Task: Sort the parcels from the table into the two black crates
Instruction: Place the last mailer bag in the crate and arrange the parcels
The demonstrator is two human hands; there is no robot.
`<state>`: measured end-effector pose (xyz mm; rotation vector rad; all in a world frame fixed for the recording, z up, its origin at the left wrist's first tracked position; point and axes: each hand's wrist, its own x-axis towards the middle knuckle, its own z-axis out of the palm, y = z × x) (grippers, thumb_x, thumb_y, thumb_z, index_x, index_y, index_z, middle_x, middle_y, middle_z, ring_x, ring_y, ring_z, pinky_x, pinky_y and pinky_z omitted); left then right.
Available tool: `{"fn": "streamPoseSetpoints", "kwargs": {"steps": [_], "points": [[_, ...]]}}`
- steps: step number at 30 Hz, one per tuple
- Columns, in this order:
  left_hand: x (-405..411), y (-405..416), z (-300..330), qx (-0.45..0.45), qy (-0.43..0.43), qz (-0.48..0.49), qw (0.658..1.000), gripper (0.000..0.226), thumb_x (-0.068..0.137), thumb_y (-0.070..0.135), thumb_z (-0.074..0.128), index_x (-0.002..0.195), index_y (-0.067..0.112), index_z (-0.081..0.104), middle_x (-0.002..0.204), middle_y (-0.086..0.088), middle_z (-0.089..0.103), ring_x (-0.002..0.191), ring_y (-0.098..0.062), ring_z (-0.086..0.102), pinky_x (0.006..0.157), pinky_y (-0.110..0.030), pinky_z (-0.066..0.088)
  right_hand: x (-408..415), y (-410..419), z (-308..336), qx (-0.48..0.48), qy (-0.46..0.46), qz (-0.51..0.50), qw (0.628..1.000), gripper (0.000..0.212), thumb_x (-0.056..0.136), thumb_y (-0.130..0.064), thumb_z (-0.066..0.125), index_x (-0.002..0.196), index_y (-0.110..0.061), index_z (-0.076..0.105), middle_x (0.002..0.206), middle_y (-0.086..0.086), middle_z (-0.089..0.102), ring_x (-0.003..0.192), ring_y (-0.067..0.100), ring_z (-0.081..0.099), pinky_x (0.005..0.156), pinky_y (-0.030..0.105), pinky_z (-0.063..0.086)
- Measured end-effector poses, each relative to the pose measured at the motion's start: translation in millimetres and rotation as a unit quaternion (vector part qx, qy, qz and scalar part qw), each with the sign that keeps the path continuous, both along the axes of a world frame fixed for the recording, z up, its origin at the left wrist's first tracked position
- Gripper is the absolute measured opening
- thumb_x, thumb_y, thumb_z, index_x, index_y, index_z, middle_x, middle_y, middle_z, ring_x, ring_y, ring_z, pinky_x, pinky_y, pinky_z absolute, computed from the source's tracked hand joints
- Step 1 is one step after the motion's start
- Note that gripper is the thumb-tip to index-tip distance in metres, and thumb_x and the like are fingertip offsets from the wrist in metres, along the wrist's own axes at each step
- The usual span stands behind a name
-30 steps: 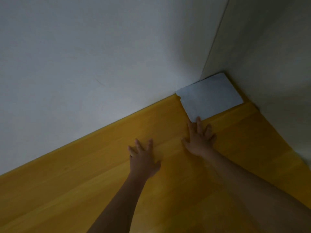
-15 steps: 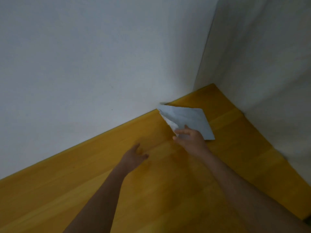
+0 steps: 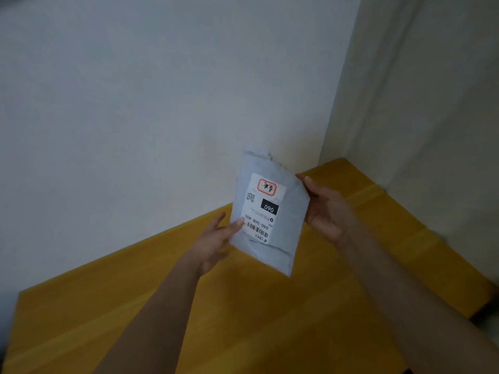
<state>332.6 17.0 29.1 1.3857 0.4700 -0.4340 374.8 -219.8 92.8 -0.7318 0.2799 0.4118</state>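
A flat grey parcel [image 3: 283, 238] with a white shipping label is held upright in the air above the yellow wooden table [image 3: 243, 319], label side facing me and upside down. My left hand [image 3: 216, 241] pinches its lower left edge, thumb on the label near the barcode. My right hand [image 3: 326, 209] grips its right edge with the fingers behind. No black crate is in view.
The table sits in a room corner, with a white wall [image 3: 135, 117] behind it and a cream wall [image 3: 432, 117] to the right. The table's right edge drops off at the lower right, where something dark shows.
The parcel lay flat in the table's far corner, my right hand dragged it toward me, and now both hands hold it lifted and turned label side up.
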Motion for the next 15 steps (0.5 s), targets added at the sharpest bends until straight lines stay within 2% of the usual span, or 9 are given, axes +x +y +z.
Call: {"fn": "streamPoseSetpoints", "kwargs": {"steps": [3, 5, 7, 9, 10, 11, 12, 13, 15], "points": [[-24, 14, 13, -0.028, -0.019, -0.049, 0.998, 0.050, 0.083, 0.025, 0.071, 0.131, 0.015, 0.059, 0.120, -0.005, 0.070, 0.114, -0.026, 0.063, 0.099, -0.047, 0.050, -22, 8, 11, 0.010, -0.013, -0.011, 1.000, 0.036, 0.077, -0.013, 0.068, 0.111, -0.004, 0.063, 0.107, 0.013, 0.067, 0.106, 0.025, 0.062, 0.080, 0.039, 0.061], [-36, 21, 18, -0.059, -0.028, -0.049, 0.997, 0.048, 0.079, 0.019, 0.071, 0.124, 0.004, 0.063, 0.120, -0.013, 0.069, 0.111, -0.029, 0.065, 0.093, -0.045, 0.055, -32, 9, 11, 0.002, -0.020, -0.014, 1.000, 0.041, 0.076, -0.015, 0.071, 0.115, -0.006, 0.062, 0.113, 0.014, 0.064, 0.109, 0.027, 0.061, 0.080, 0.041, 0.060], [-46, 28, 25, -0.062, -0.043, -0.051, 0.996, 0.046, 0.077, 0.017, 0.072, 0.120, 0.001, 0.065, 0.118, -0.016, 0.069, 0.108, -0.031, 0.067, 0.091, -0.047, 0.055, -40, 11, 12, -0.025, -0.040, -0.003, 0.999, 0.059, 0.067, -0.020, 0.084, 0.120, -0.008, 0.060, 0.121, 0.013, 0.063, 0.112, 0.027, 0.060, 0.079, 0.043, 0.061], [-54, 35, 32, -0.001, -0.062, -0.059, 0.996, 0.037, 0.080, 0.015, 0.073, 0.114, 0.003, 0.069, 0.112, -0.014, 0.072, 0.107, -0.031, 0.067, 0.094, -0.047, 0.054, -47, 14, 13, -0.140, -0.074, 0.016, 0.987, 0.088, 0.057, -0.025, 0.092, 0.134, -0.011, 0.051, 0.134, 0.013, 0.058, 0.111, 0.026, 0.061, 0.081, 0.043, 0.058], [-57, 39, 36, 0.058, -0.072, -0.062, 0.994, 0.029, 0.081, 0.014, 0.075, 0.108, 0.004, 0.072, 0.106, -0.011, 0.074, 0.102, -0.030, 0.069, 0.091, -0.044, 0.054, -49, 16, 12, -0.254, -0.096, 0.012, 0.962, 0.094, 0.061, -0.026, 0.090, 0.142, -0.017, 0.043, 0.141, 0.009, 0.051, 0.115, 0.024, 0.057, 0.088, 0.044, 0.055], [-59, 42, 41, 0.130, -0.085, -0.070, 0.985, 0.022, 0.081, 0.014, 0.077, 0.101, 0.004, 0.073, 0.097, -0.008, 0.075, 0.094, -0.027, 0.070, 0.086, -0.039, 0.055, -52, 17, 12, -0.383, -0.130, 0.004, 0.915, 0.096, 0.066, -0.026, 0.087, 0.148, -0.024, 0.036, 0.145, 0.003, 0.042, 0.122, 0.019, 0.049, 0.098, 0.042, 0.048], [-59, 45, 45, 0.211, -0.103, -0.089, 0.968, 0.021, 0.079, 0.016, 0.079, 0.093, 0.001, 0.073, 0.088, -0.005, 0.073, 0.086, -0.023, 0.068, 0.079, -0.034, 0.053, -54, 19, 14, -0.492, -0.183, 0.003, 0.851, 0.097, 0.071, -0.027, 0.086, 0.151, -0.028, 0.030, 0.146, -0.002, 0.035, 0.129, 0.016, 0.039, 0.105, 0.038, 0.039], [-59, 47, 50, 0.292, -0.126, -0.123, 0.940, 0.021, 0.078, 0.017, 0.078, 0.087, -0.001, 0.071, 0.083, -0.004, 0.067, 0.083, -0.021, 0.063, 0.076, -0.032, 0.048, -55, 22, 14, -0.569, -0.248, 0.016, 0.784, 0.099, 0.072, -0.029, 0.086, 0.152, -0.031, 0.027, 0.149, -0.003, 0.029, 0.137, 0.014, 0.030, 0.111, 0.036, 0.030], [-59, 44, 66, 0.463, -0.155, -0.200, 0.849, 0.009, 0.084, 0.016, 0.072, 0.086, 0.007, 0.070, 0.086, -0.004, 0.057, 0.088, -0.022, 0.057, 0.080, -0.032, 0.043, -56, 32, 14, -0.662, -0.349, 0.084, 0.658, 0.100, 0.071, -0.037, 0.086, 0.152, -0.034, 0.027, 0.158, -0.002, 0.019, 0.148, 0.016, 0.011, 0.119, 0.041, 0.014]]}}
